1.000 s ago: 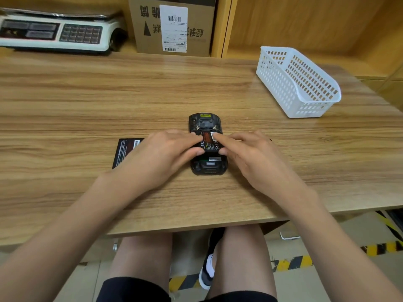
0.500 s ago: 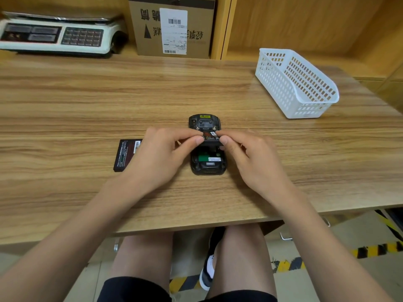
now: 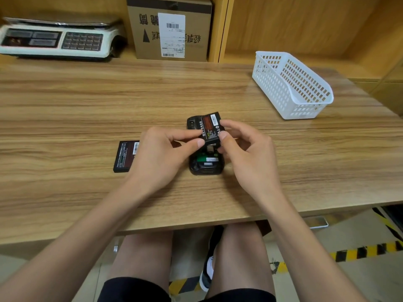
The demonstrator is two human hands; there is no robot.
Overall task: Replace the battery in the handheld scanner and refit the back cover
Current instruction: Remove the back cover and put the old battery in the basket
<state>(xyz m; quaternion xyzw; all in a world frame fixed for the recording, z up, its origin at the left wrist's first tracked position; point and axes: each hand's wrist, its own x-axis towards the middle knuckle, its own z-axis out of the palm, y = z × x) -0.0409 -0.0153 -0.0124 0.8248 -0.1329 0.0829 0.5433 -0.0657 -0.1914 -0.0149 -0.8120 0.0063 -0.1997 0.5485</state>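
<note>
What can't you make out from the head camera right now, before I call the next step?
- Battery label: print too small to read.
- Scanner bay: its upper part is hidden by the lifted battery and by both the left hand and the right hand.
- Flat black piece on the table: right edge hidden behind the left hand; spare battery or back cover, unclear.
- White basket: contents screened by its wall.

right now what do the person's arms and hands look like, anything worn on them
Both arms are bare from the bottom edge of the picture up to the fingers: no sleeves show. The left hand and the right hand wear no gloves, and no rings, watch or wristband can be seen. Fingernails are short and plain, without polish.
</note>
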